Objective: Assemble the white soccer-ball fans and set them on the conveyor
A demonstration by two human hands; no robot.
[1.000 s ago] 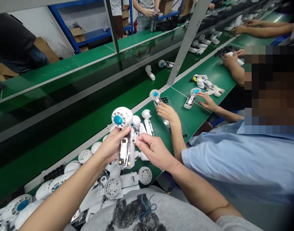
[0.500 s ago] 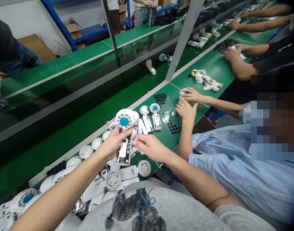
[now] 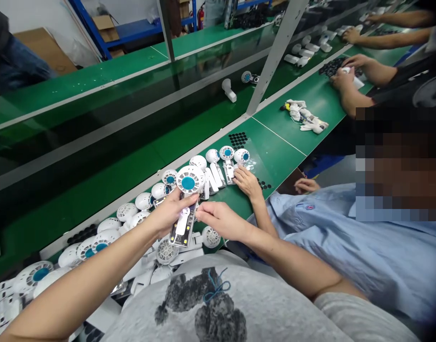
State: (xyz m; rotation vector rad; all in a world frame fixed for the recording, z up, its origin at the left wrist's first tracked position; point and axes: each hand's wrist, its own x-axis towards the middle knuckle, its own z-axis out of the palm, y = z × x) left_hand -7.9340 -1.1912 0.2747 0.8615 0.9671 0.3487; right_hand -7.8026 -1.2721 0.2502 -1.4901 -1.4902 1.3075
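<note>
My left hand (image 3: 169, 212) is wrapped round a small white handheld fan (image 3: 190, 178) with a blue disc at its hub. The fan's head points up, and its handle shows a black circuit board with yellow squares and a white block. At the board's right edge, my right hand (image 3: 221, 219) has thumb and forefinger pinched together; whatever is between them is too small to make out. More fans lie close by, among them a grille-faced one (image 3: 167, 250) below my hands and a blue-hubbed one (image 3: 169, 177) behind.
A co-worker's hand (image 3: 248, 183) reaches to a fan (image 3: 242, 156) at my right. Sheets of black round stickers (image 3: 238, 139) lie beyond. White gloves (image 3: 305, 116) rest farther along the green bench. A grey post (image 3: 275, 57) rises at the bench's back edge, beside the sunken green belt (image 3: 132, 142).
The held fan has tilted slightly, and my right hand stays at its edge. The co-worker's fan now stands in the row, one hand at it and the other drawn back.
</note>
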